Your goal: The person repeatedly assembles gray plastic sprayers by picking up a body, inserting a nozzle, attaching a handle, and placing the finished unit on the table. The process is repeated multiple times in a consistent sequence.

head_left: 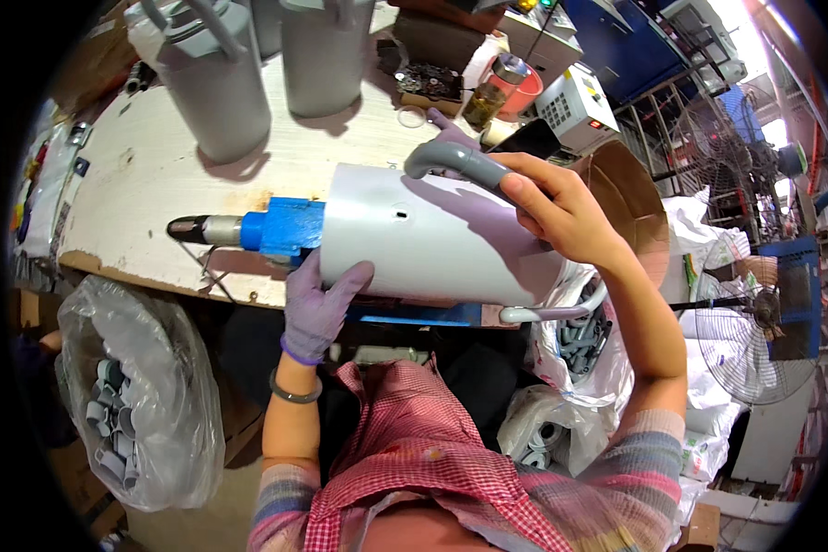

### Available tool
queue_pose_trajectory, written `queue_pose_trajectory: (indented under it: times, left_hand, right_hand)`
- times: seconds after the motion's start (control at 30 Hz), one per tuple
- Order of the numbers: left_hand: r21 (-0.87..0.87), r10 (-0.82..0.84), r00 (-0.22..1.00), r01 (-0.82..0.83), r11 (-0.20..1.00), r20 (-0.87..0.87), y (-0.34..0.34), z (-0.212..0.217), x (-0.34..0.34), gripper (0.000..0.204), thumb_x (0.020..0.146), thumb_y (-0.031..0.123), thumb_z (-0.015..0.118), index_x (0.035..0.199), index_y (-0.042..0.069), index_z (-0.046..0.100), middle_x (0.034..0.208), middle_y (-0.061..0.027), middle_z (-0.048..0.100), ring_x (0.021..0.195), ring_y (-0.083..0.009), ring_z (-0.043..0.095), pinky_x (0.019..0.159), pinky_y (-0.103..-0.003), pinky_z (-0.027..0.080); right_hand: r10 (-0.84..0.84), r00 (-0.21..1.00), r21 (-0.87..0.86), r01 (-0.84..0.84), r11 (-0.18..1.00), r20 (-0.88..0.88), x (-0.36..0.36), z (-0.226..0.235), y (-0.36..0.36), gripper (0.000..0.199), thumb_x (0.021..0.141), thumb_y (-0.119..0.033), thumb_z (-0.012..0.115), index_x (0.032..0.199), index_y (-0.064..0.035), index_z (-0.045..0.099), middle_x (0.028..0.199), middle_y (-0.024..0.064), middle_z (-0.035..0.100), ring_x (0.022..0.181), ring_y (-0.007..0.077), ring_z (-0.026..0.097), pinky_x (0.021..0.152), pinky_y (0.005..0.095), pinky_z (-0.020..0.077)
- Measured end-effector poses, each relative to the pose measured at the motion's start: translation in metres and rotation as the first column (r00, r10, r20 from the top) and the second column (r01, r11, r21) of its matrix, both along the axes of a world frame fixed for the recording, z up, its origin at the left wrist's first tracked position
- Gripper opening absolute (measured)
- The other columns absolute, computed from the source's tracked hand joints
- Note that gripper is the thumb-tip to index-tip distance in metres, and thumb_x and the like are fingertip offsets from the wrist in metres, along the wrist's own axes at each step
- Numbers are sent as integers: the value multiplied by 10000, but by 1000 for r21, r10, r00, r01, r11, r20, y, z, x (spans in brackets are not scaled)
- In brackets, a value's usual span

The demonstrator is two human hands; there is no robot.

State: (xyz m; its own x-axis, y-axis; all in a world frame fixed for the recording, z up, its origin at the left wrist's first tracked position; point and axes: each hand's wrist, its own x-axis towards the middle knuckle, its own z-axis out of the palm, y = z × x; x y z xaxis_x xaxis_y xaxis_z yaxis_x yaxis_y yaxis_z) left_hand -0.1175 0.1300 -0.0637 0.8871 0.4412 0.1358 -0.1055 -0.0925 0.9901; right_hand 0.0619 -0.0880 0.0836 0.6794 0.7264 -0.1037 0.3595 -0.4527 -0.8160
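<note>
1. A clear plastic bag of small grey curved plastic parts (pixel 124 414) hangs below the near edge of the worn white desk (pixel 147 175) at the far left — one bag on this side, too many parts in it to count.
2. On the desk top stand tall grey plastic cylinders with looped handles (pixel 213 87); two are plain, and a third shows partly between them.
3. A blue clamp fixture with a dark-tipped metal spindle (pixel 281 227) lies along the desk edge, its tip pointing left. One such fixture.
4. The large pale grey plastic cylinder (pixel 432 235) lies on its side over that fixture, long axis running left to right, the left end seated against the blue block.
5. The left hand (pixel 317 304), in a purple glove, is spread flat against the cylinder's lower left side, bracing it from underneath — not closed round anything.
6. The right hand (pixel 561 207), bare, grasps the grey curved plastic handle (pixel 455 161) on top of the cylinder toward its right end; it is the nearer hand to that handle.
7. A second pale handle (pixel 561 311) shows under the cylinder's right end.
</note>
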Motion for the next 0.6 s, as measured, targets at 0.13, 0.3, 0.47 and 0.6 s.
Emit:
queue_pose_trajectory:
  times: [0.13, 0.3, 0.47, 0.6]
  left_hand:
    - [-59, 2, 1000, -2, 998, -2, -7, 0, -6, 377, 904, 248, 725, 1154, -22, 642, 1016, -95, 709, 905, -116, 628, 821, -279, 509]
    - [-105, 114, 988, -103, 989, 104, 6, 22, -25, 331, 956, 180, 644, 1220, -17, 609, 1044, -103, 690, 942, -137, 632, 861, -289, 511]
    - [651, -131, 968, 241, 720, -214, 20, -31, -21, 319, 905, 166, 629, 1197, 39, 631, 1128, -180, 662, 1024, -316, 651, 899, -385, 524]
    - [776, -54, 897, 409, 480, -439, -1, -79, 37, 362, 876, 281, 658, 1189, 100, 646, 1136, -179, 663, 1038, -350, 636, 949, -431, 482]
  right_hand:
    - [174, 962, -109, -154, 982, 209, 1, 11, 8, 539, 982, -471, 541, 1266, -14, 570, 707, 72, 615, 634, 136, 605, 594, 299, 469]
    - [167, 909, -248, -73, 966, 381, -7, 36, 10, 441, 976, -425, 549, 1224, -61, 560, 798, 246, 633, 742, 400, 641, 682, 443, 476]
    - [-10, 907, -293, 147, 945, 421, -4, 40, -75, 430, 971, -381, 578, 1215, -27, 584, 857, 217, 664, 739, 343, 638, 711, 403, 476]
    - [-189, 866, -149, 287, 946, 463, -19, 15, -152, 386, 975, -323, 596, 1198, -8, 596, 795, 133, 626, 687, 173, 561, 659, 317, 451]
